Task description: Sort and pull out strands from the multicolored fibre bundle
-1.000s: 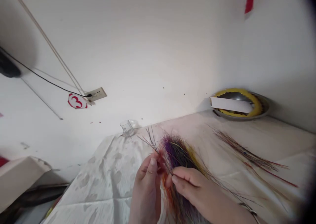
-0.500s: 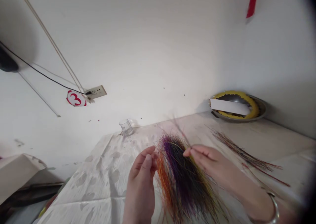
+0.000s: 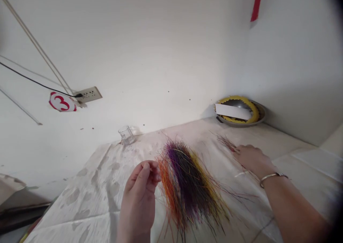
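Observation:
A loose bundle of long thin fibres point(image 3: 187, 182) lies on the cloth-covered table, coloured orange, purple, black and yellow. My left hand point(image 3: 139, 189) is just left of the bundle, raised with its fingertips pinched together, and no strand shows between them. My right hand point(image 3: 252, 161) rests on the table to the right, over a thinner pile of dark and red strands point(image 3: 226, 142). That hand hides most of the pile. A metal bangle point(image 3: 270, 177) circles my right wrist.
A small clear glass cup point(image 3: 125, 135) stands at the back edge of the table. A round metal dish with a yellow rim point(image 3: 238, 111) and a white paper strip sits at the back right. A wall socket point(image 3: 88, 95) with a black cable and a red-marked "3" sign point(image 3: 62, 102) are on the wall.
My right hand has left the bundle and moved right onto the thinner strands. My left hand has drawn slightly away from the bundle. The whole view has shifted as my head turned.

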The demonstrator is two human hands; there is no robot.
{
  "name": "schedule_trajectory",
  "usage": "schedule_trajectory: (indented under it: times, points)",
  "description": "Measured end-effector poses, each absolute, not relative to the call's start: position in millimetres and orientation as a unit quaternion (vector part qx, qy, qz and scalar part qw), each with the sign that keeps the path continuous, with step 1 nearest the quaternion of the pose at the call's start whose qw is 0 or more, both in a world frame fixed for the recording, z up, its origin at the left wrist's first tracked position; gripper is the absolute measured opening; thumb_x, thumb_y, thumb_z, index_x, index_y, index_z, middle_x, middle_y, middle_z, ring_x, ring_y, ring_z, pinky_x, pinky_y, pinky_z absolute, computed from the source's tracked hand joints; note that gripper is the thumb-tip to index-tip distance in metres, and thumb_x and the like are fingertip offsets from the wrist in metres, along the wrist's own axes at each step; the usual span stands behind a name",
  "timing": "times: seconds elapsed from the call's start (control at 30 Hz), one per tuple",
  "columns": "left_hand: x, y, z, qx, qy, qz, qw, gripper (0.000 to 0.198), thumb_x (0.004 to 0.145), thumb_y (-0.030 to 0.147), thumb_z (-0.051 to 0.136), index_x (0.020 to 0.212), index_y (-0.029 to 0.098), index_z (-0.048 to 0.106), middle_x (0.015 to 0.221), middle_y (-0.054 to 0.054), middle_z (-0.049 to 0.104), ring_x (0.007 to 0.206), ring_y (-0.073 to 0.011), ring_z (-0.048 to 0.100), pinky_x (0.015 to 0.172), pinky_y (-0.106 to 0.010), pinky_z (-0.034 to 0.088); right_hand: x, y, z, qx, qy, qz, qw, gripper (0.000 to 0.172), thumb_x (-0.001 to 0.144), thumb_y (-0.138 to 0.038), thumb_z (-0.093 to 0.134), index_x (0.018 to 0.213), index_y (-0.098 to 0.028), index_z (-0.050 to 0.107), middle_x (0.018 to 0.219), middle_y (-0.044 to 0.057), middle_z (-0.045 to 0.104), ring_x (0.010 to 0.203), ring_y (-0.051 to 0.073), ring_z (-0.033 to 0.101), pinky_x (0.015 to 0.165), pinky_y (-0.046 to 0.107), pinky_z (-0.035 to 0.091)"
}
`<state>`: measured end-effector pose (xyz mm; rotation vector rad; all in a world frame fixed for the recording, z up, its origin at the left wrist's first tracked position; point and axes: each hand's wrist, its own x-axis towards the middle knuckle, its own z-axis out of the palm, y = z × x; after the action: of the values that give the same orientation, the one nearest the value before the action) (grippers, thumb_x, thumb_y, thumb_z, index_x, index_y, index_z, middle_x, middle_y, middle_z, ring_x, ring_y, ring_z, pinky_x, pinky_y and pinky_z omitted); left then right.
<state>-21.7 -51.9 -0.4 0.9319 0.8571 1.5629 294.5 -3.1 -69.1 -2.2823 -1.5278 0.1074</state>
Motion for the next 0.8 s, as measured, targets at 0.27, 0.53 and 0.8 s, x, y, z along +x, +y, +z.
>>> schedule_trajectory:
  times: [0.27,0.53,0.8]
  points:
    - [-18,-51,-5,0.406,0.357,0.637,0.55,0.012,0.081,0.027,0.065,0.072,0.017,0.067,0.078,-0.002,0.06,0.069,-0.0126,0.05,0.062,-0.022,0.044,184,-2,-80,-0.635,-0.731,0.148,0.203,0.02,0.091,-0.03,0.052,0.084,-0.017,0.066,0.085,0.006,0.068,0.077,0.017,0.063,0.068,0.025,0.043]
    - [-20,-52,-2,0.411,0.359,0.64,0.541,0.013,0.081,0.026,0.065,0.072,0.017,0.066,0.078,-0.002,0.06,0.068,-0.0125,0.049,0.061,-0.023,0.043,165,-5,-101,-0.606,-0.762,0.17,0.152,0.015,0.091,-0.027,0.057,0.086,-0.014,0.063,0.089,0.003,0.066,0.083,0.018,0.062,0.077,0.036,0.048]
    - [-14,-50,-8,0.432,0.366,0.621,0.543,0.014,0.081,0.027,0.064,0.071,0.017,0.067,0.076,-0.002,0.06,0.067,-0.0129,0.049,0.062,-0.024,0.041,195,-17,-63,-0.618,-0.74,0.186,0.192,0.013,0.082,-0.012,0.052,0.072,-0.018,0.059,0.072,0.005,0.063,0.066,0.019,0.056,0.058,0.029,0.033]
